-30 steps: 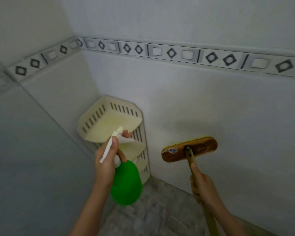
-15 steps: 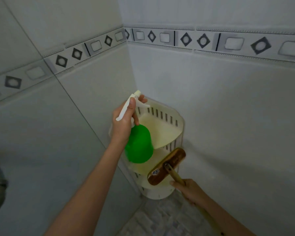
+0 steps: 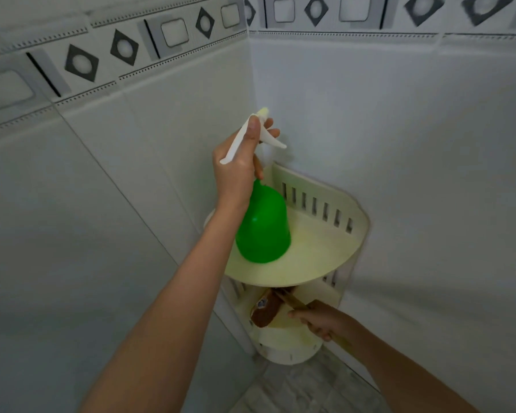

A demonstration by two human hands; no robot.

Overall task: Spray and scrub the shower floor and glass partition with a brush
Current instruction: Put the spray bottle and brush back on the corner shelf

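My left hand (image 3: 239, 165) grips the white trigger head of a green spray bottle (image 3: 262, 228). The bottle's base is at or just above the top tier of a cream corner shelf (image 3: 325, 248); I cannot tell whether it touches. My right hand (image 3: 322, 320) holds the wooden handle of a brown scrub brush (image 3: 265, 308). The brush head is under the top tier, at the shelf's lower level, partly hidden by that tier. A strip of grey stone shower floor (image 3: 304, 389) shows at the bottom.
White tiled walls meet in the corner behind the shelf, with a band of black diamond-pattern border tiles (image 3: 125, 49) near the top. The shelf fills the corner down to the floor.
The view has swung left and closer to the corner. My left hand has carried the bottle over the shelf's top tier, and my right hand has lowered the brush head under that tier.
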